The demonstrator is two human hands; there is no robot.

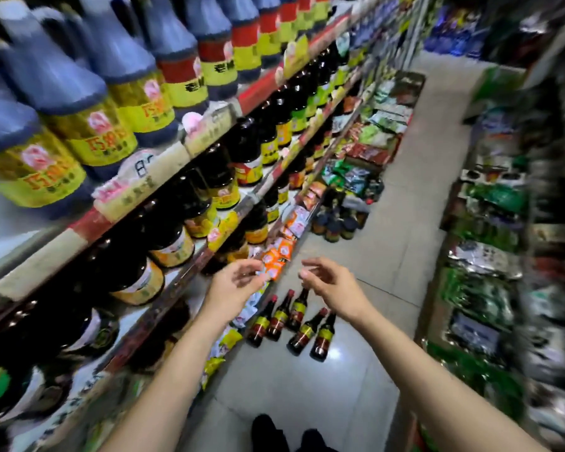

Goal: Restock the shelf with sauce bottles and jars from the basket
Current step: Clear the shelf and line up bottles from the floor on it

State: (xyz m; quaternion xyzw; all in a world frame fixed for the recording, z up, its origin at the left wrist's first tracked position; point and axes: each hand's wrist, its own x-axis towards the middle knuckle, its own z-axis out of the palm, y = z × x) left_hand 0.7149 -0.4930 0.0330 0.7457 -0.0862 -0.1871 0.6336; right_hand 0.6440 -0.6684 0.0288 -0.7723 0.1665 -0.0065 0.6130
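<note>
Dark glass pretty much everywhere on the left side of this aisle. The shelf (79, 230) runs along the left, with big yellow-label bottles (88, 125) on the top tier and squat dark bottles (163, 230) on the tier under it. Further down there are small orange packets (274, 259) hanging off the lower edge.

Both arms are stretched out in front, over the tiled floor (388, 256). The left hand (232, 282) is just by the shelf edge, in front of those packets, with its fingers loosely curled and nothing in them. Same deal with the right hand (330, 282): relaxed curl, holding nothing, and a gap between it and the left one.

Below the hands, five small sauce bottles (307, 331) with red caps stand on the floor in a loose bunch, right beside the foot of the shelf. Another cluster of jars (336, 220) sits on the floor further up the aisle, also against the shelf.

On the right are racks of bagged goods (483, 288), mostly green, and pretty blurry. Black shoes (271, 432) poke in at the bottom.
</note>
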